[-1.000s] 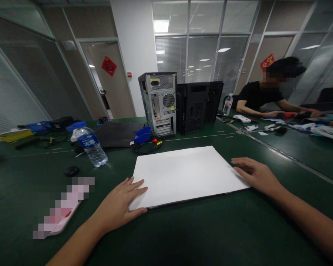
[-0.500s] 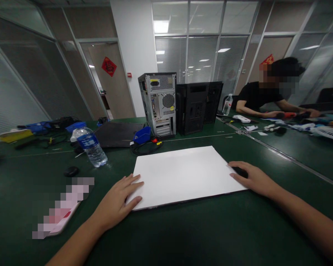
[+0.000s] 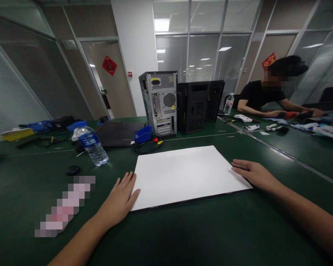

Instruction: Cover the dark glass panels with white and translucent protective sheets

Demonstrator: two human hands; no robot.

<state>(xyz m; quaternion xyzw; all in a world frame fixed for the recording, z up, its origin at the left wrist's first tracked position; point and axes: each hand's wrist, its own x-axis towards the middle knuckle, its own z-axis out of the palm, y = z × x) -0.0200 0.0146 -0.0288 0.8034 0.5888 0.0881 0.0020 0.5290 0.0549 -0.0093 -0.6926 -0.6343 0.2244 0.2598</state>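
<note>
A flat white rectangular panel point(image 3: 183, 177) with a dark lower edge lies on the green table in front of me. At its left edge rests my left hand point(image 3: 120, 201), fingers extended and slightly apart, the thumb by the near left corner. My right hand point(image 3: 252, 173) is beside the right edge, open, its fingertips close to the rim; whether they touch it I cannot tell. Neither hand is closed round anything.
Behind the panel stand an open computer case point(image 3: 162, 103) and black case parts point(image 3: 194, 107). A water bottle point(image 3: 93, 144), a black mouse-like object point(image 3: 73, 170) and a blurred pink item point(image 3: 66, 207) lie left. A co-worker point(image 3: 266, 96) sits at the right with a red tool.
My left hand's fingers have drawn back from the panel's top to its left edge. The right hand has shifted slightly right, its fingers now straighter and closer together.
</note>
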